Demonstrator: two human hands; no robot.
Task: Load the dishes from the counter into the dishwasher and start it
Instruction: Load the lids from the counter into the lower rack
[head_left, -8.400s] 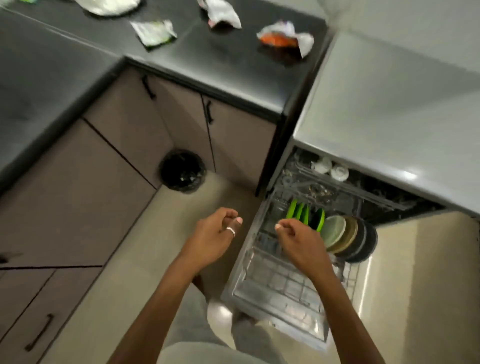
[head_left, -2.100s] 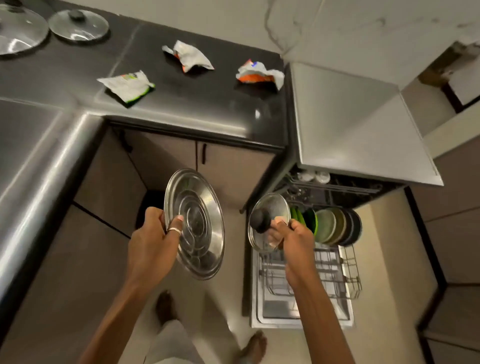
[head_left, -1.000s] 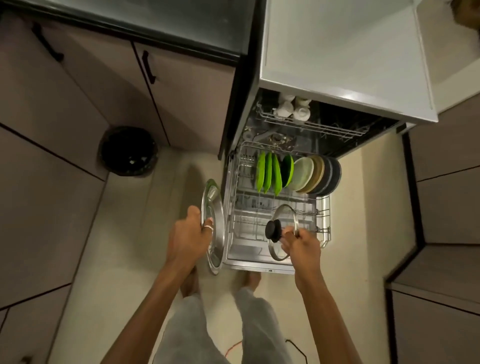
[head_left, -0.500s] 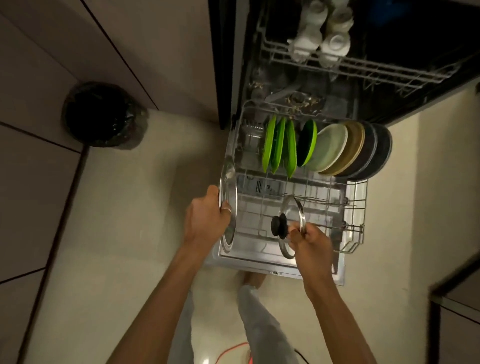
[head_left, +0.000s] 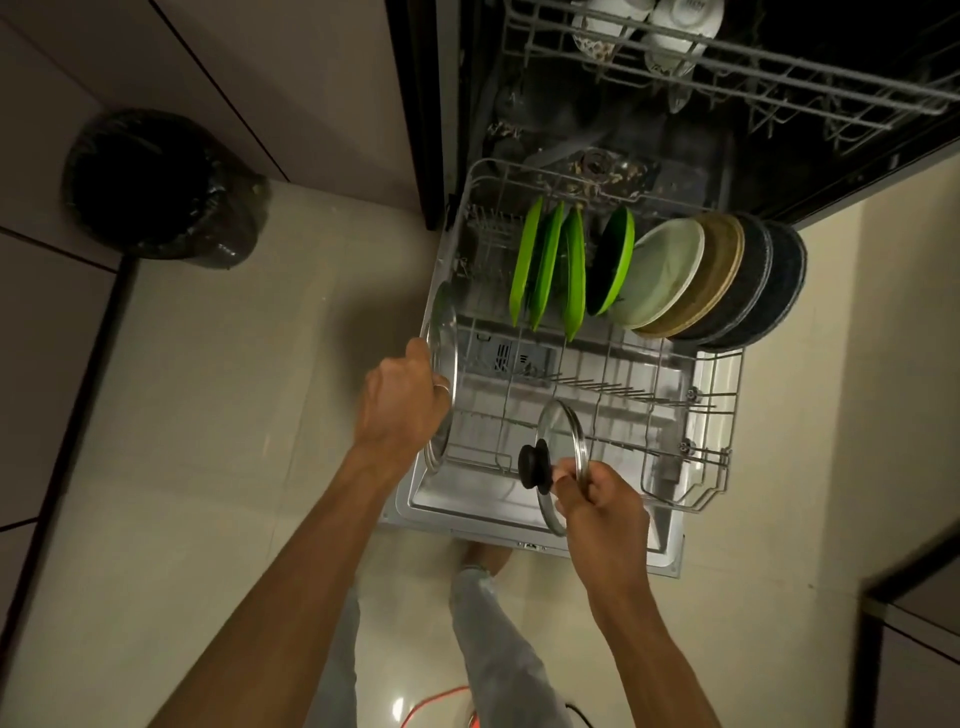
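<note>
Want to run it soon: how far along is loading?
Done: plates stand in the lower rack, cups in the upper rack. In hand: left hand holds a steel plate at the rack's left side, right hand grips a glass lid. Left: seat both, slide rack in, close, start.

No legible text; print on upper-rack cup (head_left: 684, 23) too blurred.
</note>
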